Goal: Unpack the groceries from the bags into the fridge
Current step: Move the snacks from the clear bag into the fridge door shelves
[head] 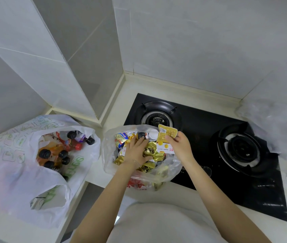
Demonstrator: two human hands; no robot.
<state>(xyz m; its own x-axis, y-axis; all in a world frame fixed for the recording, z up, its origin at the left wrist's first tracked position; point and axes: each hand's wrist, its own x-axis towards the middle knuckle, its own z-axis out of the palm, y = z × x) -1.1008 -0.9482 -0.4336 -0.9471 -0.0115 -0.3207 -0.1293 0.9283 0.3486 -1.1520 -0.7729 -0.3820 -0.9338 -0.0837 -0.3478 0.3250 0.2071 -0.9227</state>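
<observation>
1. The right hand (177, 146) pinches a yellow snack packet (165, 137) by its edge, just above the mouth of the clear bag (108, 155).
2. The left hand (136, 151) lies with straightish fingers on the gold packets (152, 153) inside; I see no grip.
3. The white bag (16, 172), beside it, is full of dark-capped bottles (55, 155).
4. My judgement: early stage. The fridge is out of view and nearly everything is left to unpack.

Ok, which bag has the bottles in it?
The white printed bag on the left: dark-capped bottles fill it. The clear bag by the stove holds gold snack packets; the left hand reaches in, the right hand pinches a yellow packet.
</observation>
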